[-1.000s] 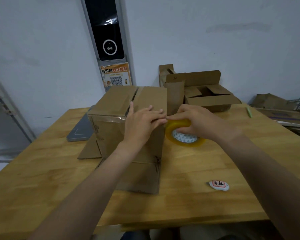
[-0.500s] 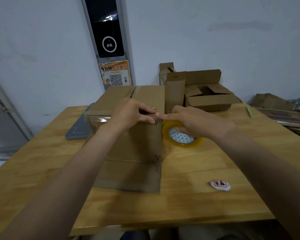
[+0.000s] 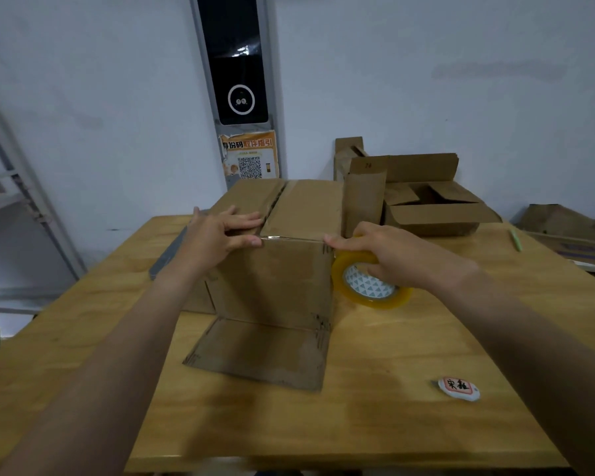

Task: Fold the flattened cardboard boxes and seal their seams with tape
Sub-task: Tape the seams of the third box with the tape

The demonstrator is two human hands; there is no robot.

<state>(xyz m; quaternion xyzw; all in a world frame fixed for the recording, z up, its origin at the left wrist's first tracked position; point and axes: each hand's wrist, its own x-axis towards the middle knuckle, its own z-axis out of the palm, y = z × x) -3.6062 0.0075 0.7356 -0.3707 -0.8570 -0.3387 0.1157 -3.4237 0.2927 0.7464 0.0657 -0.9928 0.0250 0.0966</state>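
A cardboard box [image 3: 275, 280] stands near the middle of the table [image 3: 392, 424], somewhat toward its far edge. Its top flaps are folded shut, with a narrow gap running between them. One bottom flap [image 3: 261, 355] lies flat on the table, pointing toward the near edge.

The left hand [image 3: 217, 235] rests on the left half of the box top. Its fingers lie fairly straight and flat on the cardboard, and the thumb presses against the upper front edge. From the thumb, a shiny strip of tape [image 3: 289, 238] runs along that edge to the right front corner.

The right hand [image 3: 392, 252] grips the yellow tape roll [image 3: 368, 288] just beside that corner. Its fingers curl over the roll and the forefinger stretches out to touch the corner. The roll is tilted, and whether its lower rim touches the table cannot be told.

An open box [image 3: 433, 214] sits at the table's far edge, with an upright piece of cardboard [image 3: 364, 197] against it. A white oval tag [image 3: 459, 388] with red characters lies near the right front corner. A green pen [image 3: 514, 239] lies at the right edge, and a grey flat slab [image 3: 169, 255] lies left of the box.
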